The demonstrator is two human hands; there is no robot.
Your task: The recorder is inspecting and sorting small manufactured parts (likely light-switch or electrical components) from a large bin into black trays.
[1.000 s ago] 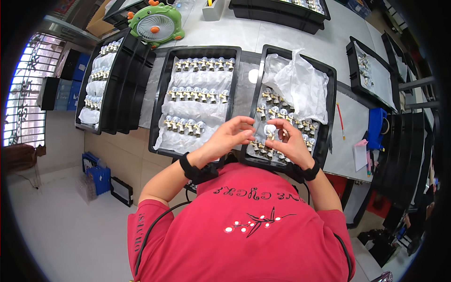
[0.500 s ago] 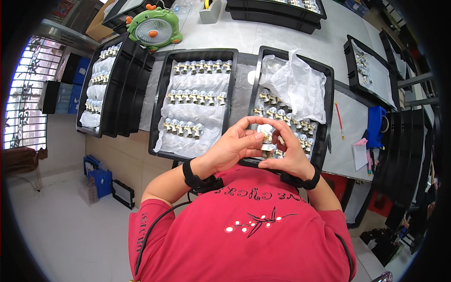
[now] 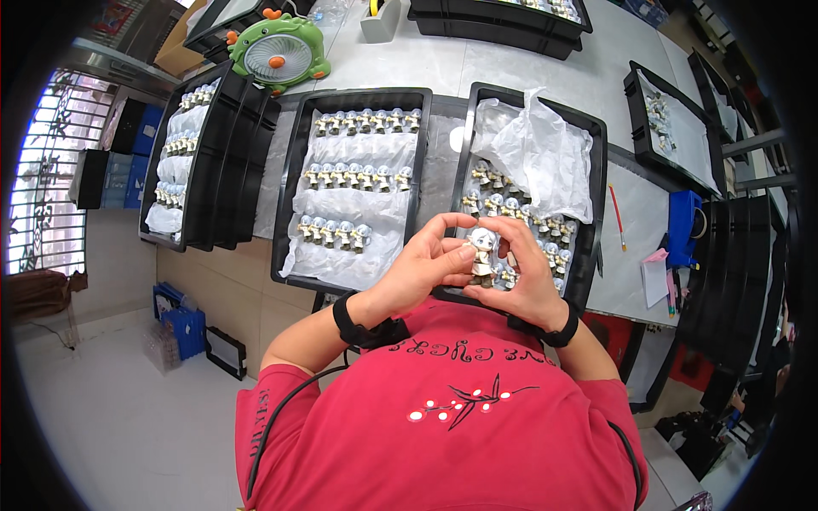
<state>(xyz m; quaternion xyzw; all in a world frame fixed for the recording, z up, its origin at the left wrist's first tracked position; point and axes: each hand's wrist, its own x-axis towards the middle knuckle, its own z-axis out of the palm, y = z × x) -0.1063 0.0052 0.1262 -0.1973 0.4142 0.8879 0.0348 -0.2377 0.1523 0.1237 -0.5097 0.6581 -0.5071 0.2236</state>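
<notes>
Between my two hands is a small figurine with pale hair, a white outfit and dark boots, held upright with its face toward me. My left hand pinches it from the left, thumb against its side. Curled around its right side, my right hand holds it at the head and near the feet. Both hands are over the near part of the right black tray, where rows of similar figurines lie partly under a crumpled white sheet. My hands hide some of them.
Left of it, another black tray holds three rows of figurines on white sheets. Stacked black trays stand farther left, below a green fan. A red pencil, a notepad and a blue holder are at the right.
The figurine has been turned between my fingers, so its face and front now show. My hands have stayed in nearly the same place.
</notes>
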